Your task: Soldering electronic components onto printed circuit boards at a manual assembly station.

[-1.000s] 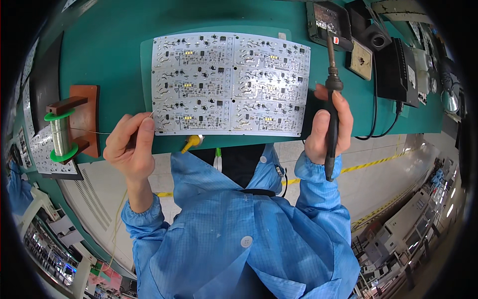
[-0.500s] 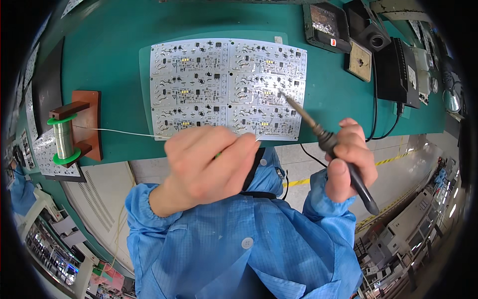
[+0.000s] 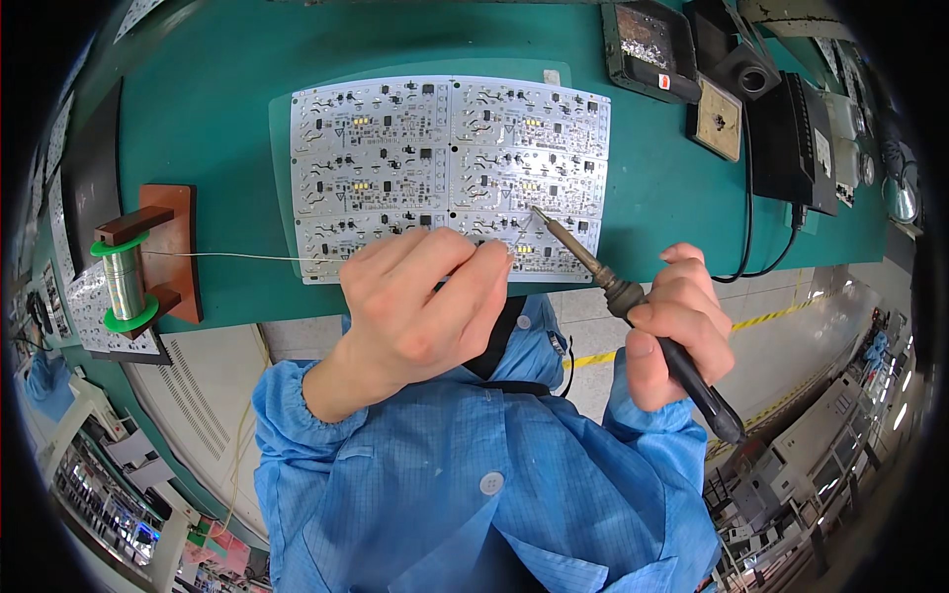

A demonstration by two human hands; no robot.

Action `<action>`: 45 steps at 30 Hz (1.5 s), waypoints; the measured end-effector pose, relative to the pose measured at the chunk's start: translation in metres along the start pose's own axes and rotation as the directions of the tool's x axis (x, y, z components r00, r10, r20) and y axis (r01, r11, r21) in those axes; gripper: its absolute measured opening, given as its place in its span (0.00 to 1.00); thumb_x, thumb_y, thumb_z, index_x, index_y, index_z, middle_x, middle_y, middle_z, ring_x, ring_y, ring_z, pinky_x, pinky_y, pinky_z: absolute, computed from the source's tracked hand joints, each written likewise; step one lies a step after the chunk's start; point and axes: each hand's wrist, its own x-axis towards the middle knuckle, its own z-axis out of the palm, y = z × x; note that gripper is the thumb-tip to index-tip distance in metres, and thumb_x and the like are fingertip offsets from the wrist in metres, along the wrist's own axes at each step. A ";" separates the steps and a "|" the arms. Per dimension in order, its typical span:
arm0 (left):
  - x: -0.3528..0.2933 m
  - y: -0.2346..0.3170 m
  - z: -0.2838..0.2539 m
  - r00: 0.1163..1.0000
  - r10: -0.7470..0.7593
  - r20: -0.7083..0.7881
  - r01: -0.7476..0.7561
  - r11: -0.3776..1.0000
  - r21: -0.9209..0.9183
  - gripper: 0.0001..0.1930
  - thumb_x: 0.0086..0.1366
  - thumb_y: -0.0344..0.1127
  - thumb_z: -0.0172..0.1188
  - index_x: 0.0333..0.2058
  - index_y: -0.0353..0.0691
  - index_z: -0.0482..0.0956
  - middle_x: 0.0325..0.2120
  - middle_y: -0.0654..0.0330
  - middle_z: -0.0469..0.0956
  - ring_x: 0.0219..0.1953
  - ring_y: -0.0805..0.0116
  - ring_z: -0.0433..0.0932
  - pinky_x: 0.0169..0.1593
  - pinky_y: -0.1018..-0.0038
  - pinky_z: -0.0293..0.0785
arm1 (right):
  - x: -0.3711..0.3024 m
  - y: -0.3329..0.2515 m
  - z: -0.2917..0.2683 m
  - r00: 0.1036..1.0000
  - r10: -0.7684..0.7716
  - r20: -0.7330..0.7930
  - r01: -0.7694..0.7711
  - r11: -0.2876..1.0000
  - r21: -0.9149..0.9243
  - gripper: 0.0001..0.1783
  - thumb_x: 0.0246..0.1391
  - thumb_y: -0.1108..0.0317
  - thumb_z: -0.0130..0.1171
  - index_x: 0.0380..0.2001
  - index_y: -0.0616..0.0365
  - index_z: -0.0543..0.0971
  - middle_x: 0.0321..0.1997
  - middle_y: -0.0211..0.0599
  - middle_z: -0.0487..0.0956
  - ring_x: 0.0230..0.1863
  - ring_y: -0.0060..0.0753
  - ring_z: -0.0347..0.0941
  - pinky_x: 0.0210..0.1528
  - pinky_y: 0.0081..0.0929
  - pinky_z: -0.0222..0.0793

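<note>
A white panel of printed circuit boards (image 3: pixel 395 203) lies on the green mat, in front of me. My left hand (image 3: pixel 420 301) is closed over the panel's near edge and pinches solder wire (image 3: pixel 247 257). This thin wire runs from a spool with green flanges (image 3: pixel 123 282) at the left; its short free end pokes out past my fingertips toward the iron's tip. In my right hand (image 3: pixel 682 331) is a soldering iron (image 3: pixel 583 257), gripped by its black handle. The iron's tip is at the right half of the panel, near the wire's end; whether they touch I cannot tell.
A reddish-brown spool stand (image 3: pixel 178 252) holds the solder at the left. To the back right are a black tray with scraps (image 3: pixel 647 54), an iron holder (image 3: pixel 741 64), a sponge pad (image 3: pixel 717 119) and a black box with cables (image 3: pixel 791 143). More boards (image 3: pixel 109 301) lie at far left.
My right hand has brought the soldering iron left and its tip nearer to the wire's end. My left hand has shifted slightly up with the wire, and the wire's end points farther over the panel.
</note>
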 end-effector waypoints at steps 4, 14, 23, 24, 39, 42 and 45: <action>0.001 0.001 -0.004 0.998 -0.021 0.067 0.024 0.999 -0.042 0.11 0.38 0.20 0.65 0.25 0.35 0.80 0.16 0.62 0.71 0.15 0.70 0.70 0.16 0.78 0.63 | 0.001 -0.001 -0.001 1.000 0.013 -0.008 -0.013 1.000 -0.003 0.08 0.39 0.67 0.61 0.20 0.60 0.77 0.15 0.32 0.72 0.17 0.31 0.62 0.36 0.41 0.65; -0.003 -0.003 0.003 1.000 0.002 0.023 -0.002 1.000 0.002 0.10 0.39 0.24 0.64 0.25 0.40 0.78 0.16 0.66 0.66 0.14 0.73 0.66 0.16 0.77 0.59 | 0.001 -0.004 -0.001 0.996 0.053 0.074 -0.052 0.998 -0.023 0.14 0.47 0.59 0.61 0.23 0.60 0.74 0.16 0.34 0.69 0.20 0.33 0.62 0.40 0.46 0.64; 0.000 -0.002 0.004 0.998 0.005 0.058 -0.008 0.999 0.048 0.11 0.40 0.25 0.64 0.26 0.38 0.79 0.17 0.66 0.65 0.15 0.73 0.67 0.16 0.77 0.60 | 0.002 -0.006 -0.001 0.994 0.039 0.098 -0.033 0.998 -0.058 0.13 0.44 0.61 0.62 0.21 0.60 0.75 0.16 0.34 0.69 0.20 0.33 0.61 0.39 0.45 0.64; 0.000 -0.002 0.004 0.998 0.005 0.058 -0.008 0.999 0.048 0.11 0.40 0.25 0.64 0.26 0.38 0.79 0.17 0.66 0.65 0.15 0.73 0.67 0.16 0.77 0.60 | 0.003 -0.006 -0.001 0.994 0.038 0.101 -0.033 0.998 -0.053 0.13 0.44 0.61 0.62 0.21 0.60 0.76 0.16 0.34 0.69 0.21 0.34 0.61 0.39 0.45 0.64; 0.001 0.000 0.000 0.996 0.005 0.091 -0.008 0.999 0.038 0.11 0.41 0.25 0.65 0.28 0.38 0.79 0.18 0.66 0.67 0.16 0.73 0.68 0.17 0.77 0.61 | 0.004 -0.001 -0.005 0.991 0.087 0.101 -0.092 0.995 0.043 0.08 0.31 0.72 0.61 0.22 0.57 0.79 0.16 0.31 0.68 0.21 0.33 0.63 0.36 0.41 0.66; 0.000 0.000 -0.001 0.996 0.000 0.085 -0.004 0.999 0.038 0.12 0.40 0.25 0.65 0.28 0.38 0.79 0.18 0.66 0.67 0.16 0.73 0.68 0.17 0.77 0.61 | 0.004 0.000 -0.005 0.991 0.092 0.098 -0.098 0.994 0.053 0.09 0.30 0.72 0.61 0.22 0.57 0.79 0.16 0.31 0.67 0.21 0.33 0.63 0.36 0.41 0.66; -0.002 -0.001 -0.002 0.997 0.011 0.074 -0.013 0.999 0.029 0.12 0.39 0.25 0.65 0.28 0.38 0.79 0.18 0.66 0.67 0.16 0.73 0.68 0.17 0.77 0.61 | 0.004 0.000 -0.006 0.991 0.092 0.101 -0.099 0.993 0.057 0.09 0.30 0.72 0.61 0.23 0.57 0.79 0.17 0.31 0.67 0.21 0.33 0.63 0.36 0.40 0.66</action>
